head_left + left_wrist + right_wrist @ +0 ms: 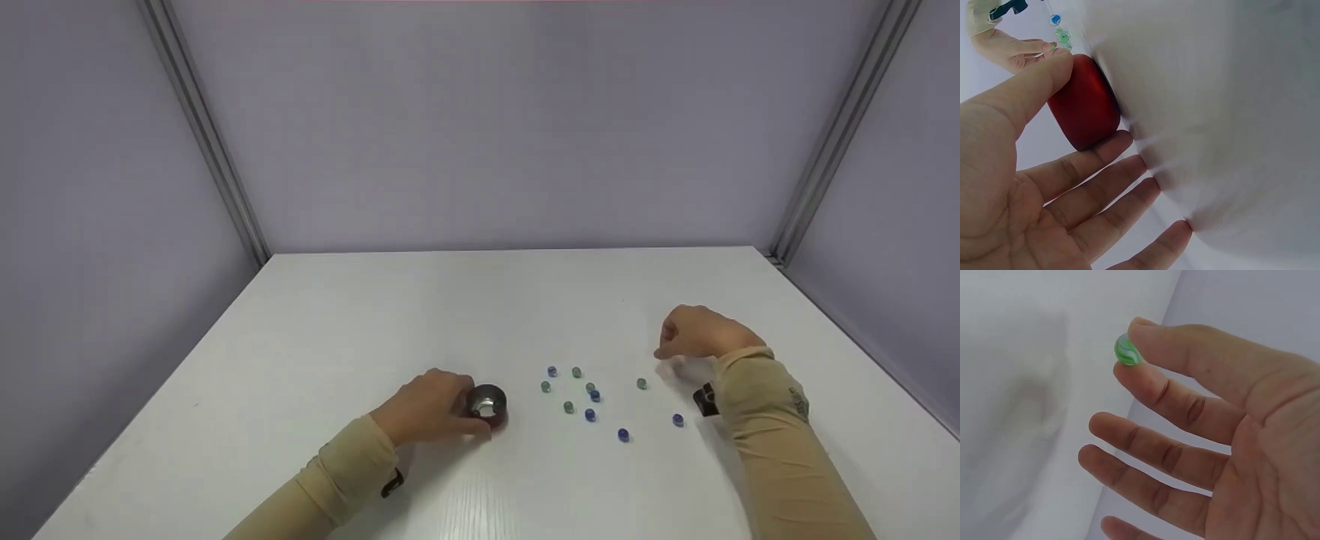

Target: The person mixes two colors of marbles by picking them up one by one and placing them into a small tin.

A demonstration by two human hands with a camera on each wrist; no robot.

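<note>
Holding: the right hand (697, 334) pinches a green marble (1126, 349) between thumb and forefinger, lifted just above the surface (360, 330) at the right; its other fingers (1145, 439) hang spread and loose below.
Left hand: the left hand (431, 405) rests on the surface near the middle-left, thumb and fingers lying against the sides of a small red cup (1085, 101), the fingers only lightly bent and the palm open toward the wrist camera.
Cup: from the head view the cup (489, 405) stands upright, its shiny inside showing, just left of the scattered marbles.
Marbles: blue and green marbles (585, 397) lie loose on the surface between the two hands; one green marble (642, 383) sits just below the right hand, and a blue marble (678, 420) lies near the right sleeve.
Sleeves: both forearms wear tan sleeves (772, 435), each with a dark strap (705, 399) at the wrist.
Surroundings: the white surface is enclosed by pale grey walls (487, 127) with metal corner rails (202, 127).
</note>
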